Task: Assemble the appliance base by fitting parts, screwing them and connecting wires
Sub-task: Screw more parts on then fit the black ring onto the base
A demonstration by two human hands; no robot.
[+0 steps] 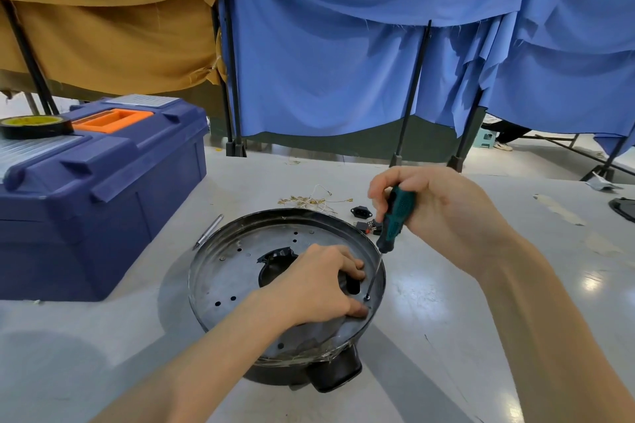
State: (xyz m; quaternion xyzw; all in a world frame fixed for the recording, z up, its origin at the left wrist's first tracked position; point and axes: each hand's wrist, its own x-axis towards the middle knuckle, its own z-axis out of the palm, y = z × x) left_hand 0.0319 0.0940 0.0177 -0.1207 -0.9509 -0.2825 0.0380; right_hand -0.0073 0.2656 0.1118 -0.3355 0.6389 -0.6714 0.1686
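From the head view, the round appliance base (240, 271) sits on the grey desk (446, 319), near the middle, with its perforated metal plate facing up and a dark spout-like part at its near edge. The left hand (319, 282) lies palm down on the plate's right side. Its fingers are loosely spread and press beside a dark slot; whether any fingertip hooks into the slot is hard to tell. The right hand (433, 206) is wrapped around the green-handled screwdriver (395, 216), which tilts down and left. Its tip sits on a screw (366, 298) near the plate's right rim, between the left thumb and fingers. Thin wires (309, 201) and a small black socket (361, 212) lie just beyond the base. A blue toolbox (103, 189) stands to the left, with a tape roll (36, 125) on its lid.
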